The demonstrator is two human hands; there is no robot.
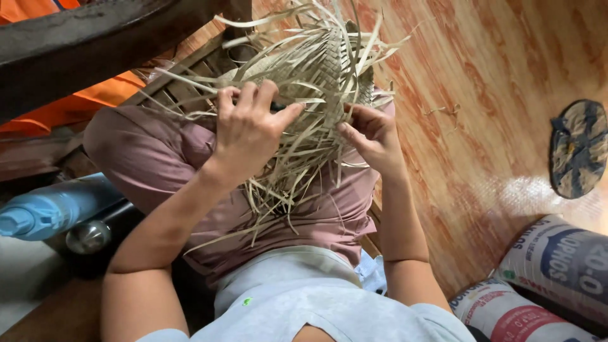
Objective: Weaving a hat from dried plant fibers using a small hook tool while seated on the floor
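A half-woven basket of pale dried leaf strips [323, 60] rests on my lap, over mauve trousers [145, 152]. Loose strip ends [278, 190] stick out all round and hang down toward my waist. My left hand [248, 130] grips the near left side of the weave, fingers curled over its edge and the strips. My right hand [373, 136] pinches strips at the near right side with thumb and fingers. Both forearms reach up from the bottom of the view.
A dark wooden beam [95, 38] crosses the top left, with orange cloth [82, 101] behind it. A blue bottle [44, 212] and a metal flask [88, 235] lie at left. On the wood-patterned floor [494, 82]: a round woven mat [577, 149] and printed sacks [551, 272] at right.
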